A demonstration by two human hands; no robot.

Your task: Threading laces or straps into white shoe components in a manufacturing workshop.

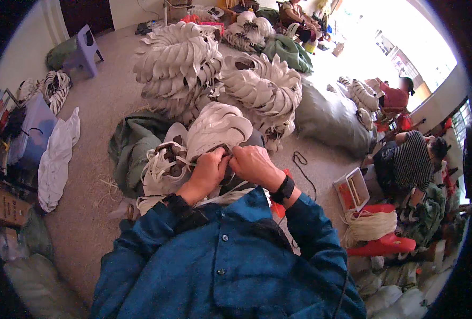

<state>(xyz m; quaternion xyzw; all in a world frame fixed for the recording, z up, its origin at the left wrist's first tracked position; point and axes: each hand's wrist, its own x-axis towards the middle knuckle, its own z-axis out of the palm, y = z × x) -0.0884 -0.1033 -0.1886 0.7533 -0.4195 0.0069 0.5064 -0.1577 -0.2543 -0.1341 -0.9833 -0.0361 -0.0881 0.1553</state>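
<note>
Pinched along its six-o'clock edge by the grip of the left hand (208, 170) and right hand (257, 166), the pale shoe upper (216, 126), twelve o'clock from the left one, seems light, pliant, best held there.

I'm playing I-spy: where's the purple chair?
In the head view, the purple chair is at the upper left, near the dark door, beside a green sack.

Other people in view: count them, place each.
3: a person at the top edge, a person in red at upper right, a person in stripes below that one. Others may be hidden.
</note>
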